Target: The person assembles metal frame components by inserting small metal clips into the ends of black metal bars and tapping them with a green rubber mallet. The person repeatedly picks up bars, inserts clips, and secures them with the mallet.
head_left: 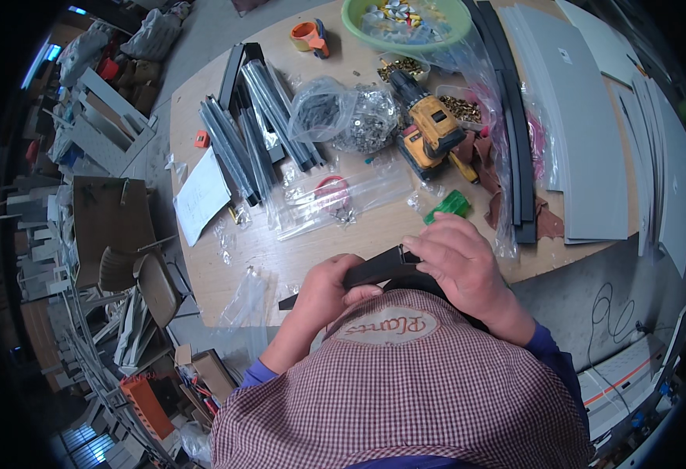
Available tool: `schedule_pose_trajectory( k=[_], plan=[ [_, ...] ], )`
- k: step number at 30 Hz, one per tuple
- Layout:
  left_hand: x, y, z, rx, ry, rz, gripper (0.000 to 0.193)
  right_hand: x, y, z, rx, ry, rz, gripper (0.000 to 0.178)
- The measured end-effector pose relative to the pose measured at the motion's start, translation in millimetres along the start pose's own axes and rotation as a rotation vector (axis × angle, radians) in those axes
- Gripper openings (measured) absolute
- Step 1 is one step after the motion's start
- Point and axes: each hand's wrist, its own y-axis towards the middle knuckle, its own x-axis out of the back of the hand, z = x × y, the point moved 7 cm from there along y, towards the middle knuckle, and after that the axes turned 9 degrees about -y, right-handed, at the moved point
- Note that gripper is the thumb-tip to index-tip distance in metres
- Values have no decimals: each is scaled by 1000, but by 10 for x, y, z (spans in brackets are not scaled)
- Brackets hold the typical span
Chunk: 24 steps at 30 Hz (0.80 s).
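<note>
Black bar (376,270), centre: middle hidden by left hand (330,283), fingers curled round; end pinched by right hand (466,266). Upper frame: green bowl (456,30), cut off; yellow drill (437,125) below.

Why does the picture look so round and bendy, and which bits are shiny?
Head view: fisheye lens, so the gray panels curve near the right rim, and the corners go black; head view: glare streaks on the clear plastic sleeves; head view: the black bar in the left hand looks dark, but its outline shows.
</note>
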Motion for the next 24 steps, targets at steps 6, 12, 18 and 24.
schedule_pose_trajectory(
  k=[6, 12, 18, 24],
  plan=[
    [-6, 6, -19, 14, 16, -3, 51, -37, -9, -13, 33, -14, 15, 43],
    [-162, 56, 0, 91, -315, 104, 47, -277, -57, -47, -34, 122, 124, 46],
    [-131, 126, 58, 147, -571, 114, 36, -323, -133, -124, -91, 211, 117, 50],
    [-165, 136, 52, 182, -625, 132, 36, -320, -146, -179, -147, 226, 85, 42]
  ],
)
